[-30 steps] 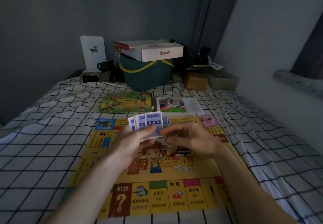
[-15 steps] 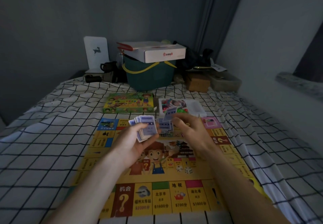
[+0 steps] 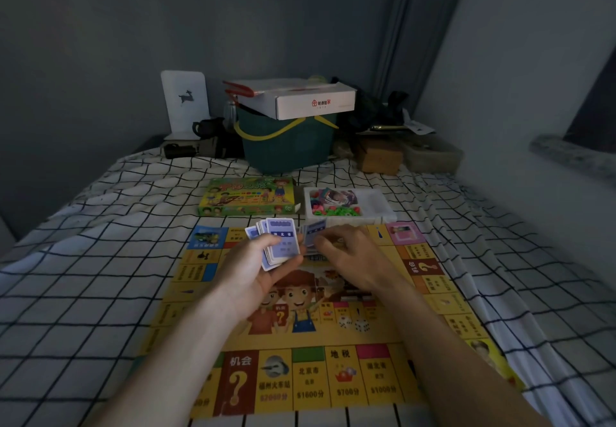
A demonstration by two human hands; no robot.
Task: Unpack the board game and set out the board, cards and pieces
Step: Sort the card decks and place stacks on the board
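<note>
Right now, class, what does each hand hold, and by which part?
Left hand: card stack, gripped at its lower end. Right hand: one card, pinched at its lower edge.

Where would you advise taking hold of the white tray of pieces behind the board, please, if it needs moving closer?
Grip the white tray by its bare right-hand rim, coming from the right side. The coloured pieces crowd its left part, while the right part looks bare, so fingers can probably hook over that wall without disturbing anything. It lies flat on the bed, so lift it level.
</note>
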